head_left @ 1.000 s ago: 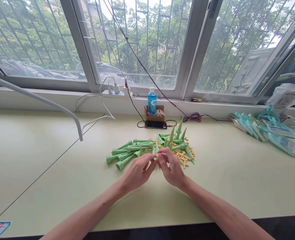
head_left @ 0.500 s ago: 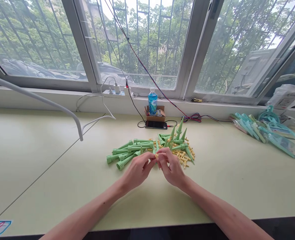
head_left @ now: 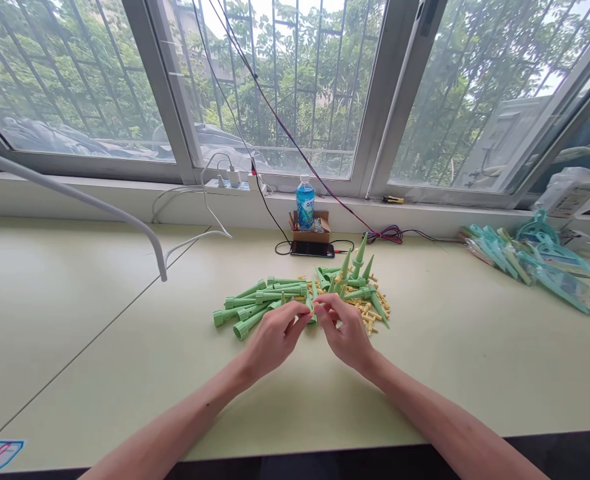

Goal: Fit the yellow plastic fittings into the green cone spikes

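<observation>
Left hand [head_left: 275,339], right hand [head_left: 349,335], each grip clamped on green spike [head_left: 311,319] (bottle [head_left: 304,203] in box [head_left: 321,235])

**Worktable stock, two hands at centre**

- Left hand [head_left: 275,337]: fingertips pinched on one green spike [head_left: 311,319].
- Right hand [head_left: 347,333]: fingertips closed on a small yellow fitting [head_left: 313,308] at that spike, touching the left fingertips.
- Just beyond the left hand: lying green spikes [head_left: 255,301], heaped.
- Just beyond the right hand: loose yellow fittings [head_left: 371,313]; among them upright green spikes [head_left: 359,257].
- Farther beyond both hands, by the window sill: black phone [head_left: 312,249], cardboard box [head_left: 309,235], blue-labelled bottle [head_left: 304,203].
- Well right of the right hand: bagged teal goods [head_left: 525,261].
- Well left of the left hand: white bent tube [head_left: 75,197].
- Under all: pale green table [head_left: 99,333].
</observation>
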`<state>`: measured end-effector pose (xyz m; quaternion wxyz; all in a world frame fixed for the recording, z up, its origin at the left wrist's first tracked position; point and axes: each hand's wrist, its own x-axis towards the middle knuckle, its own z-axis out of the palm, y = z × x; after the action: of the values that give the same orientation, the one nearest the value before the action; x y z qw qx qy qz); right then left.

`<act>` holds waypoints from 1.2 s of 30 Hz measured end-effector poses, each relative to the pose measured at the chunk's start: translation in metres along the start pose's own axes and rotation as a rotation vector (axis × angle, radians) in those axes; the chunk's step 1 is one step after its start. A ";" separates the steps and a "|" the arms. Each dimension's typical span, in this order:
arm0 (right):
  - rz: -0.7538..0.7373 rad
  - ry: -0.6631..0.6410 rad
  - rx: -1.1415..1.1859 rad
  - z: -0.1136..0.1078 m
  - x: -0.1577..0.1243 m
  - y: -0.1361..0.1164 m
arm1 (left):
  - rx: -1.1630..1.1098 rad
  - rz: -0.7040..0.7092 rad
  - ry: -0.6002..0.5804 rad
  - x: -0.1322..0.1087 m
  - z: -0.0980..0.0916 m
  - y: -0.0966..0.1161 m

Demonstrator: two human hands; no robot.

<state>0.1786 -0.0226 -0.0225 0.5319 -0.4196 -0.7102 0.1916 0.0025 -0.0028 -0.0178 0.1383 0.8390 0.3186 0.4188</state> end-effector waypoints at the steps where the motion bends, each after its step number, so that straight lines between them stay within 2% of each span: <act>1: -0.002 0.004 -0.002 0.000 0.000 0.000 | 0.005 -0.012 0.013 0.000 0.000 0.000; 9: -0.004 0.026 0.005 0.000 0.001 -0.003 | 0.003 -0.039 0.084 0.002 -0.002 0.004; 14: 0.022 0.076 -0.014 -0.002 0.002 -0.002 | -0.028 -0.085 0.287 0.002 -0.003 0.007; 18: 0.040 0.047 -0.012 -0.001 0.001 -0.001 | 0.010 -0.210 0.401 0.004 -0.004 0.007; 21: 0.048 0.033 -0.003 0.000 0.001 -0.001 | 0.056 -0.294 0.387 0.006 -0.005 0.004; 25: 0.048 0.031 -0.008 0.000 0.002 -0.001 | 0.081 -0.346 0.279 0.007 -0.004 -0.003; 29: 0.047 0.026 -0.017 0.000 0.003 -0.001 | 0.090 -0.362 0.183 0.006 -0.002 -0.010; 36: 0.042 0.026 -0.028 0.000 0.004 -0.003 | 0.166 -0.330 0.112 0.006 -0.003 -0.013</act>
<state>0.1774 -0.0213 -0.0176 0.5310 -0.4443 -0.6968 0.1873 -0.0023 0.0105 -0.0188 0.1174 0.7593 0.4924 0.4090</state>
